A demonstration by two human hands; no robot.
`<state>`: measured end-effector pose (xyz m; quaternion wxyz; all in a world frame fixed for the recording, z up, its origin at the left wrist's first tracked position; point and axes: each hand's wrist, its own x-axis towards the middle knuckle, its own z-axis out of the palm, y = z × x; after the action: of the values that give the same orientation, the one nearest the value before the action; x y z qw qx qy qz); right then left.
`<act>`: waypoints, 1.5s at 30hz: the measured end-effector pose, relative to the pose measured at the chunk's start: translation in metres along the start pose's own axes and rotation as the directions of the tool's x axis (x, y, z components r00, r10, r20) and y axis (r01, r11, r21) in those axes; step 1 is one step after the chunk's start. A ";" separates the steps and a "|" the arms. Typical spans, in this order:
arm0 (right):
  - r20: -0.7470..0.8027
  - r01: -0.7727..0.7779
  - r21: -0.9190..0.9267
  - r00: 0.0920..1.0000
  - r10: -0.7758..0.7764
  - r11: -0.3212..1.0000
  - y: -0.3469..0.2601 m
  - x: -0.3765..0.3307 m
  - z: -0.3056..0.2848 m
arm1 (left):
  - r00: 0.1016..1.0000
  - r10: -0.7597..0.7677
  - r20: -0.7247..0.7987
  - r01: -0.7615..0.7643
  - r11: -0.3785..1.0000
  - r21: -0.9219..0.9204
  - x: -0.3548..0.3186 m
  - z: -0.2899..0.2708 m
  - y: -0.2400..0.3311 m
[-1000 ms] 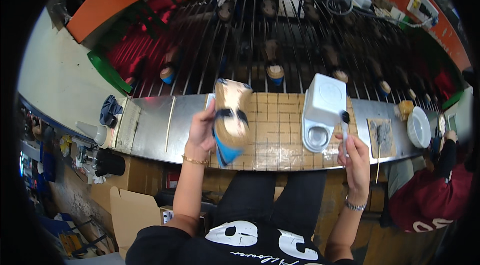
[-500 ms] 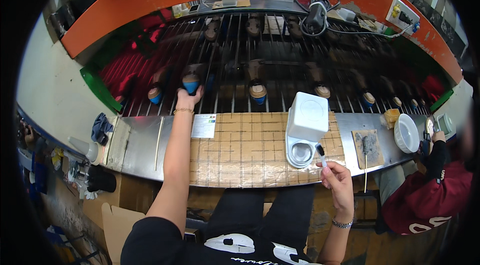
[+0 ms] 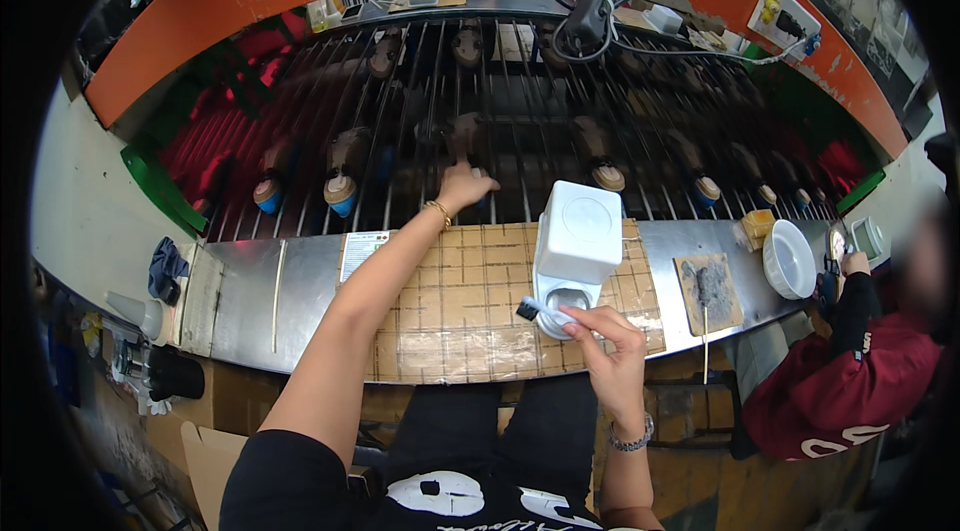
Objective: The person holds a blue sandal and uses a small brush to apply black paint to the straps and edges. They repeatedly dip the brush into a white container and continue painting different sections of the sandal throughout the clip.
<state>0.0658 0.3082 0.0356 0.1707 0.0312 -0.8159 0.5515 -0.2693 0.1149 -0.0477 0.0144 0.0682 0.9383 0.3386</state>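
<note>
While the left hand [image 3: 466, 187] closes on a brown shoe with blue sole [image 3: 478, 179] on the metal bar rack [image 3: 520, 81] beyond the surface's far edge, the right hand [image 3: 605, 346] pinches a small dark-bristled brush [image 3: 530, 309] at the white plastic glue pot [image 3: 576, 243]; it could drip.

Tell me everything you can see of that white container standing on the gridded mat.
The white container is a tall, boxy, plastic-looking vessel with rounded corners and a faint round mark on its top face. It stands upright on the tan gridded mat, at the mat's right side, just before the rod rack. At its base a round open well faces the person. The right hand holds a small dark-tipped brush at that well.
</note>
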 end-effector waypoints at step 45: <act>-0.036 -0.222 0.544 0.957 0.286 0.809 0.019 -0.030 0.000 | 0.718 0.406 -0.566 -0.696 0.443 -0.565 -0.274 -0.108 0.033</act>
<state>0.0892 0.3113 0.0095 0.1271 -0.0641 -0.6152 0.7754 -0.0024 0.0335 0.0515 -0.2381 0.3020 0.6204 0.6835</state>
